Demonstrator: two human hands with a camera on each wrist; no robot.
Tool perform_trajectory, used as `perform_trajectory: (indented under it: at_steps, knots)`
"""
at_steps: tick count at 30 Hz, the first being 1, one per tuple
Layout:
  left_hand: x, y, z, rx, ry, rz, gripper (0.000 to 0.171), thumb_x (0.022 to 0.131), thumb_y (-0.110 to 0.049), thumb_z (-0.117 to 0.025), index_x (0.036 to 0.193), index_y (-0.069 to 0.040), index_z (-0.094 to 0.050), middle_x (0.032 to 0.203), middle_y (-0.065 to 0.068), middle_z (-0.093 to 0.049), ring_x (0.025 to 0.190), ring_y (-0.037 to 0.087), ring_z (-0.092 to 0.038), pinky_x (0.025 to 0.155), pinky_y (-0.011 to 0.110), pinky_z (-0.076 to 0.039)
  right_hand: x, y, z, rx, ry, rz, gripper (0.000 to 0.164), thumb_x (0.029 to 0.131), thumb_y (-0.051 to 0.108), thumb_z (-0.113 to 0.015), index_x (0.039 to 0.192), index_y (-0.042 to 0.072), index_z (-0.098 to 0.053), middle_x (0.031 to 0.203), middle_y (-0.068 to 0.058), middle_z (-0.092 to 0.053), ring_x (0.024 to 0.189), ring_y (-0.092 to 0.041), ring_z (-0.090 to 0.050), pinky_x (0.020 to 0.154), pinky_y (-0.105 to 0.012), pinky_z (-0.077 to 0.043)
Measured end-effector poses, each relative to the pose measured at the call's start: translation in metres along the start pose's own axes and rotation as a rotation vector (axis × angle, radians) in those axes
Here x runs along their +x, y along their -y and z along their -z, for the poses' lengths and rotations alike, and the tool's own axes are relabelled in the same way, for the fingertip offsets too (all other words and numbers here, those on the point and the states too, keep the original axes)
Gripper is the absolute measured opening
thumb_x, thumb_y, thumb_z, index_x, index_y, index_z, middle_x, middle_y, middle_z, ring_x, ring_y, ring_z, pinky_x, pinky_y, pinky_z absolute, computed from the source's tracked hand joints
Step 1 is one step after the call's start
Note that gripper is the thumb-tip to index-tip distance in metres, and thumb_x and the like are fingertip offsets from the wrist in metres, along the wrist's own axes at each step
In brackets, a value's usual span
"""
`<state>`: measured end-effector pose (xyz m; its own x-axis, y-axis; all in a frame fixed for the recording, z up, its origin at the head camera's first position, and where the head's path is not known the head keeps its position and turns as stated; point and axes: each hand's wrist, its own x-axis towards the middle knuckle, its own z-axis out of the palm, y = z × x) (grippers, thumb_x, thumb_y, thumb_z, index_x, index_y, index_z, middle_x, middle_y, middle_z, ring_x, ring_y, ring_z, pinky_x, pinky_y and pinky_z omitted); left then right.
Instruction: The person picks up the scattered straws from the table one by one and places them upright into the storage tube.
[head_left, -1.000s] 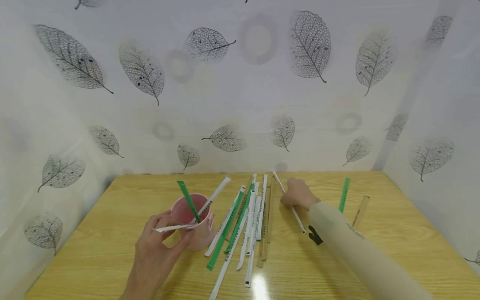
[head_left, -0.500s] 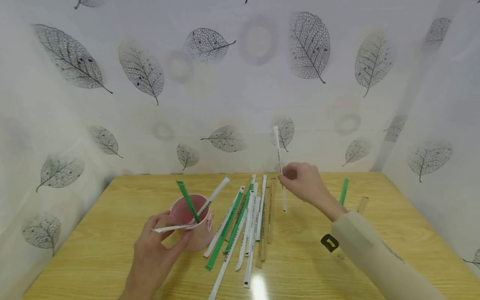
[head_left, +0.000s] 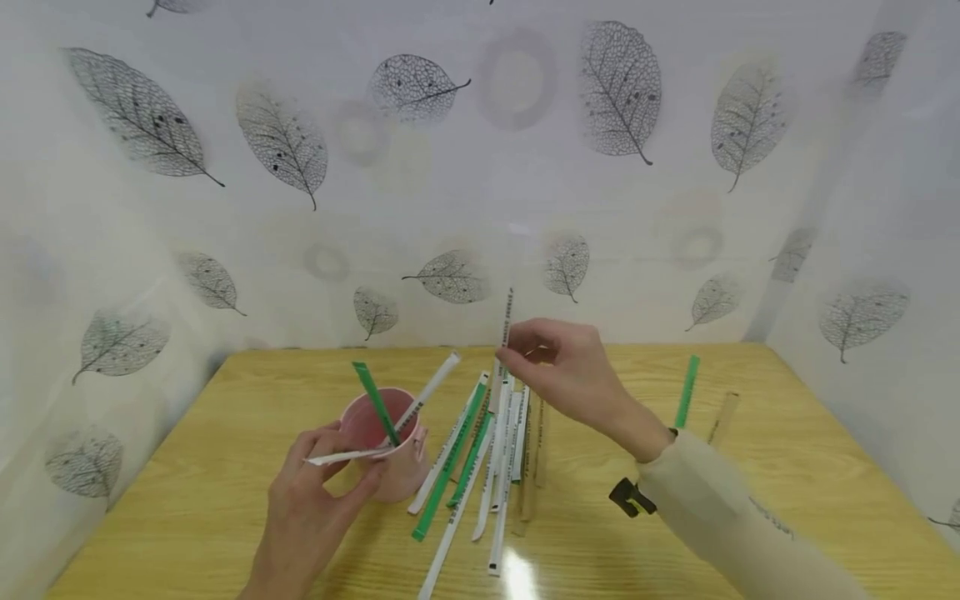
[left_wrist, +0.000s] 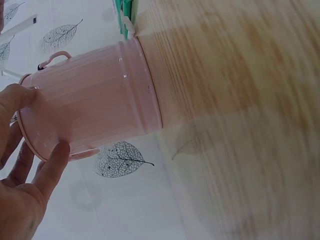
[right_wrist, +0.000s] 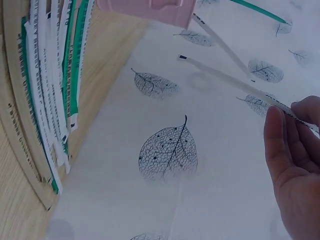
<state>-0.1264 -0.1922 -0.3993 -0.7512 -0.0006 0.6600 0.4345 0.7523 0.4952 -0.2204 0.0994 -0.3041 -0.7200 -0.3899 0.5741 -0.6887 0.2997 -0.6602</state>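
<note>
My left hand (head_left: 307, 496) holds the upper part of a small pink metal pail (head_left: 402, 479), fingers and thumb around its rim. In the left wrist view the pail (left_wrist: 95, 95) stands upright on the table. A green-wrapped straw (head_left: 375, 398) and two white-wrapped straws stick out of the pail, one white straw (head_left: 345, 456) leaning over my left fingers. My right hand (head_left: 573, 375) pinches another white-wrapped straw (right_wrist: 235, 82) between thumb and fingers, raised above a heap of wrapped straws. Its lower end overlaps the heap in the head view.
The heap of white, green (head_left: 438, 479) and brown wrapped straws (head_left: 527, 475) lies right of the pail. Farther right lie a green straw (head_left: 686, 392) and a brown straw (head_left: 722, 417). A leaf-patterned sheet (head_left: 480, 192) closes off the table's back and sides.
My right hand has lifted the white-wrapped straw off the table on the right, turned it upright and carried it left over the heap. The left hand and pail stay put.
</note>
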Motion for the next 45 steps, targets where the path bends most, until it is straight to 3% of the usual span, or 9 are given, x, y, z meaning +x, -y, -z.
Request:
perform_trajectory:
  at_steps: [7,15,29,36,41,45]
  knots:
    - [0.0,-0.001,0.001,0.019,0.007,0.01,0.037,0.068,-0.011,-0.084,0.099,-0.012,-0.064,0.109,0.013,-0.057,0.11,0.026,-0.057,0.077,0.006,-0.049,0.009,0.014,-0.027,0.145,0.028,0.197,0.01,0.086,0.005,-0.067,0.096,0.004,-0.069,0.087,-0.005,-0.071,0.076,-0.009,-0.066,0.067,-0.024,-0.058]
    - [0.0,0.0,-0.001,0.028,0.012,0.008,0.039,0.069,-0.011,-0.084,0.102,-0.011,-0.063,0.11,0.014,-0.056,0.108,0.026,-0.058,0.076,0.008,-0.05,0.019,0.024,-0.059,0.202,0.039,0.281,0.01,0.088,0.007,-0.065,0.098,0.004,-0.067,0.09,-0.006,-0.07,0.079,-0.008,-0.066,0.068,-0.021,-0.057]
    - [-0.001,-0.001,0.001,0.0,0.013,0.004,0.04,0.07,-0.009,-0.083,0.104,-0.011,-0.062,0.113,0.013,-0.055,0.106,0.025,-0.059,0.075,0.015,-0.054,0.011,0.003,-0.098,0.036,0.218,0.327,0.009,0.088,0.005,-0.063,0.096,0.003,-0.067,0.086,-0.005,-0.072,0.074,0.001,-0.064,0.067,-0.008,-0.052]
    - [-0.002,-0.003,0.001,-0.011,0.012,0.024,0.039,0.071,-0.009,-0.083,0.103,-0.011,-0.062,0.112,0.01,-0.055,0.101,0.022,-0.061,0.075,0.011,-0.053,0.001,0.001,-0.107,-0.009,0.297,0.236,0.008,0.087,0.006,-0.065,0.094,0.004,-0.069,0.08,-0.001,-0.07,0.064,0.002,-0.055,0.057,-0.007,-0.047]
    - [-0.002,-0.002,0.001,-0.023,0.014,0.01,0.039,0.071,-0.008,-0.082,0.104,-0.01,-0.061,0.11,0.01,-0.055,0.1,0.022,-0.061,0.076,0.007,-0.05,-0.003,-0.003,-0.112,-0.041,0.308,0.232,0.01,0.088,0.007,-0.065,0.096,0.006,-0.069,0.083,0.0,-0.07,0.066,0.002,-0.056,0.058,-0.005,-0.046]
    - [-0.002,-0.002,0.001,-0.012,0.02,0.021,0.04,0.071,-0.008,-0.083,0.105,-0.009,-0.061,0.11,0.009,-0.055,0.1,0.019,-0.06,0.076,0.006,-0.05,-0.004,-0.006,-0.112,-0.046,0.276,0.287,0.012,0.087,0.008,-0.065,0.098,0.005,-0.068,0.085,-0.001,-0.07,0.069,0.002,-0.058,0.061,-0.005,-0.047]
